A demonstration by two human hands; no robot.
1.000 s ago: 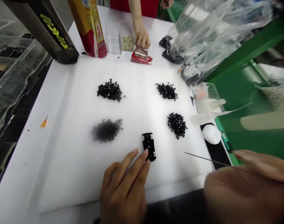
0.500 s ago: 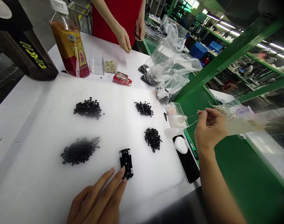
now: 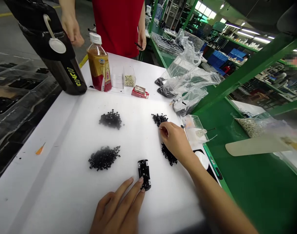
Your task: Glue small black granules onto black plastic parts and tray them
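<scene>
A small black plastic part (image 3: 144,174) with notched ends and bright specks lies on the white work surface (image 3: 72,201). My left hand (image 3: 121,208) has its fingers stretched out, with the fingertips touching the part's near left edge. My right hand (image 3: 174,139) is closed in a pinch at the right-hand piles. A tiny pale tip shows at its fingers; the thing itself I cannot make out. Beyond it lies a pile of small black pieces (image 3: 159,119). A finer black pile (image 3: 169,155) is partly covered by the hand and wrist.
Two more black piles (image 3: 111,119) (image 3: 104,158) lie to the left. Behind stand a dark flask (image 3: 65,70), a drink bottle (image 3: 99,66) and a clear box of small bits (image 3: 129,79). Plastic bags (image 3: 180,78) and a green frame (image 3: 238,70) border the right. A person in red stands opposite.
My right hand has swung left from beside the small needle bottle to the black piles. My left hand stays on the black part. The view has shifted; the other person's hand has moved left.
</scene>
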